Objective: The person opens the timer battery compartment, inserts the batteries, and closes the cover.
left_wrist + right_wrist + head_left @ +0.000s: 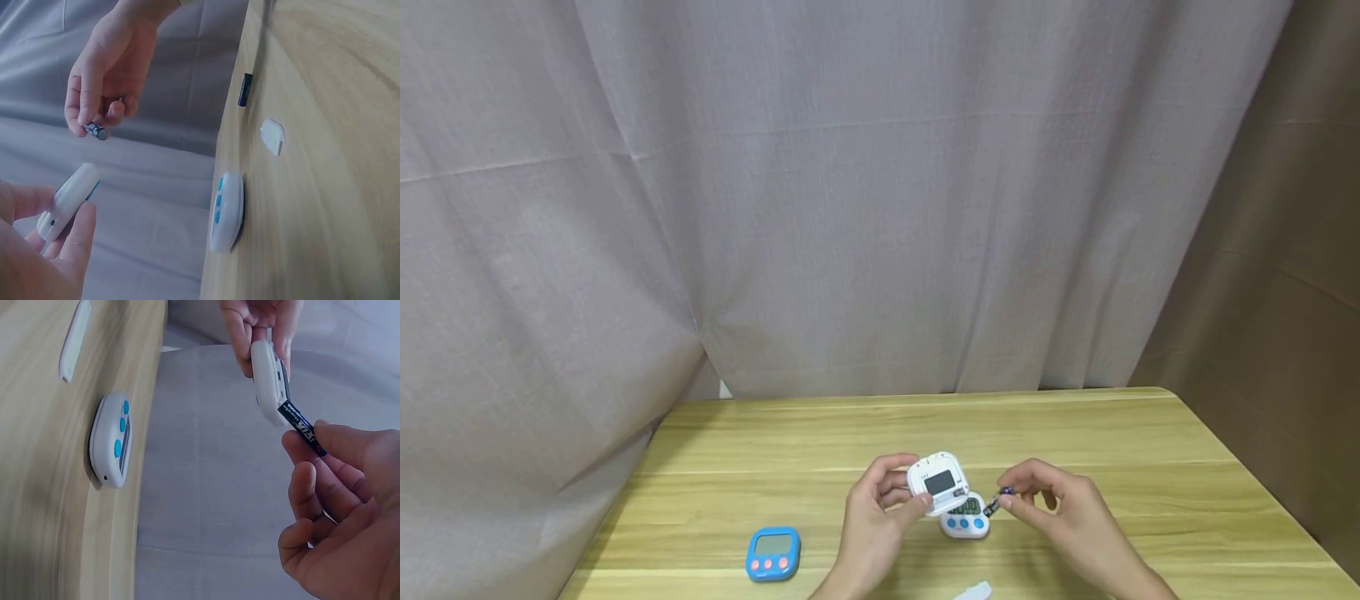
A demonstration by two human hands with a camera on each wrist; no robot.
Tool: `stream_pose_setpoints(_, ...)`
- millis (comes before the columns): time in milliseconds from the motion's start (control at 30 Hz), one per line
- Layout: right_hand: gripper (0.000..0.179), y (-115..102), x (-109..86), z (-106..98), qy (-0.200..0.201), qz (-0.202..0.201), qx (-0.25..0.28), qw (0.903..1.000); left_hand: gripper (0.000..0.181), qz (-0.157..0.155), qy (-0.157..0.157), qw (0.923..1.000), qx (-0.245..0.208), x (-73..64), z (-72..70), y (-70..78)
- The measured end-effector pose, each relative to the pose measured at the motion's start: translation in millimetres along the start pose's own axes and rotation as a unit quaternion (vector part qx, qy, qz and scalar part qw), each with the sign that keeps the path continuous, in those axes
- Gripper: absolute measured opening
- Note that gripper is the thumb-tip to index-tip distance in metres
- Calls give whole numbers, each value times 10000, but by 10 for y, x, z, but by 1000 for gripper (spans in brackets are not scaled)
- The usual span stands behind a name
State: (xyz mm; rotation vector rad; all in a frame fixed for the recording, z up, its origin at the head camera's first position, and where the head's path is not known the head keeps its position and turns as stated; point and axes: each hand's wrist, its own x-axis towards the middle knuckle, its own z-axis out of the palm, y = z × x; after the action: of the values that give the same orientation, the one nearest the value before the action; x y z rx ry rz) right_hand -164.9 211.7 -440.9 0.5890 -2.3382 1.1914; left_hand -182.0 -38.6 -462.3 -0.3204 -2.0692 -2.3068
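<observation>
My left hand (880, 508) grips a white kitchen timer (937, 475) by its edge, raised above the table. The timer's back, with a dark rectangle on it, faces up in the head view. To its right, my right hand (1060, 504) pinches a small dark battery (302, 428) between thumb and fingertips. One end of the battery points at the held timer and overlaps its edge in the right wrist view. Below lies a second white timer (964, 523) with blue buttons, display up. A small white cover (272, 136) rests on the table near it.
A blue timer (773, 553) with pink buttons lies on the wooden table (760, 450) at left. Another dark battery (245, 90) rests on the tabletop, past the white cover in the left wrist view. A grey curtain (865, 208) hangs behind the table.
</observation>
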Motion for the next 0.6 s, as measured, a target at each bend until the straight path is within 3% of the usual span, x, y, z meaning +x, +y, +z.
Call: stream_pose_setpoints(600,35,-62,-42,97,319,-48,-79,9994,50,-100,-95,9998,107,-38,58,8)
